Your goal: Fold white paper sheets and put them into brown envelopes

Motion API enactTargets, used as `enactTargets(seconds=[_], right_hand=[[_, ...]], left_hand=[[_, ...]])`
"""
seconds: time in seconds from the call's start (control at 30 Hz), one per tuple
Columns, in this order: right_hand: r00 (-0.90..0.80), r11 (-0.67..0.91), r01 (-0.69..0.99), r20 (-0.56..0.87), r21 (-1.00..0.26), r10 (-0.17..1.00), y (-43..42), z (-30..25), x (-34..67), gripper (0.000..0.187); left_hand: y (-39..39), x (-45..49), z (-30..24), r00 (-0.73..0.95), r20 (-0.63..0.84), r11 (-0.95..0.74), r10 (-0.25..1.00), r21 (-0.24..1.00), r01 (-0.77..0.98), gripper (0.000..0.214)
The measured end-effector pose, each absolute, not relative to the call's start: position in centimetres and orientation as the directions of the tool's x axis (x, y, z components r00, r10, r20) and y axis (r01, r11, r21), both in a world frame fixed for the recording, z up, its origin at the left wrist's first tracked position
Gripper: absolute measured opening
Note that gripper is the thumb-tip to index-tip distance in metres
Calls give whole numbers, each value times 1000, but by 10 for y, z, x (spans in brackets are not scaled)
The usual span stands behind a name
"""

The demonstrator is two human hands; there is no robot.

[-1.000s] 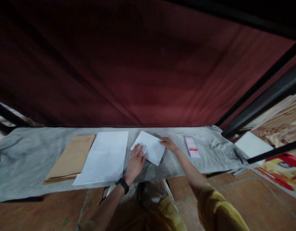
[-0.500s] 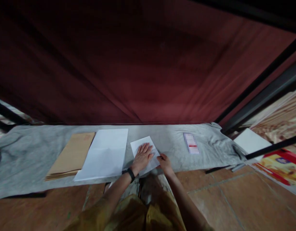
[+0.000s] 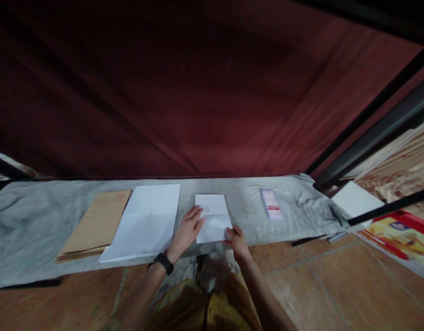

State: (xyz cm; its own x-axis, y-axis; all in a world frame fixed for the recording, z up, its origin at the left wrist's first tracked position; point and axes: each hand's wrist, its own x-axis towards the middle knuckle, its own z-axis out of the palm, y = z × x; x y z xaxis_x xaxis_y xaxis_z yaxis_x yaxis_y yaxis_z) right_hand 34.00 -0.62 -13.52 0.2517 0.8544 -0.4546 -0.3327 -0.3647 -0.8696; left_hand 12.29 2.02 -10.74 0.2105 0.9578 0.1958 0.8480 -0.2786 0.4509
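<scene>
Folded paper is pressed flat on grey cloth by spread L hand; near corner is pinched by R hand.

The folded paper is plain white, like the larger sheet at its 9 o'clock, the envelopes tan, the cloth grey, the curtain dark red, the wristband black, the floor tiles terracotta.

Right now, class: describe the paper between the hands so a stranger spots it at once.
Find the grey cloth below the red curtain. Near its middle lies a white paper, left hand and right hand at its edges. It is smaller than the white sheet on its left.
</scene>
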Motion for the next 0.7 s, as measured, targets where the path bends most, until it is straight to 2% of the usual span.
enactTargets(seconds=[0.07, 0.2, 0.3, 0.43, 0.5, 0.57, 0.63, 0.7], right_hand=[[261, -346, -351, -446, -870, 856, -9, -136, 340, 49], [195, -363, -397, -464, -843, 864, -13, -133, 340, 50], [135, -394, -386, -474, -834, 870, -18, -132, 342, 53], [128, -422, -287, -471, -860, 873, -23, -138, 349, 55], [172, -356, -214, -394, -909, 903, -24, -140, 355, 52], [209, -231, -110, -250, -967, 946, -25, -140, 363, 47], [177, -80, 50, -70, -996, 982, -26, -137, 372, 40], [83, 66, 216, 86, -974, 993, -25, -130, 379, 34]], left_hand=[[0, 122, -102, 345, 215, -407, 914, 495, 768, 49], [-27, 118, -100, 578, 155, -579, 801, 442, 685, 72], [-29, 112, -107, 563, 86, -544, 822, 411, 732, 71], [-21, 106, -115, 503, 30, -466, 864, 428, 775, 67], [-17, 105, -116, 491, 41, -448, 870, 482, 753, 61], [-13, 104, -116, 455, 64, -407, 888, 570, 714, 47], [-9, 103, -113, 401, 66, -340, 914, 663, 667, 35], [-6, 102, -109, 350, 43, -272, 936, 720, 638, 37]])
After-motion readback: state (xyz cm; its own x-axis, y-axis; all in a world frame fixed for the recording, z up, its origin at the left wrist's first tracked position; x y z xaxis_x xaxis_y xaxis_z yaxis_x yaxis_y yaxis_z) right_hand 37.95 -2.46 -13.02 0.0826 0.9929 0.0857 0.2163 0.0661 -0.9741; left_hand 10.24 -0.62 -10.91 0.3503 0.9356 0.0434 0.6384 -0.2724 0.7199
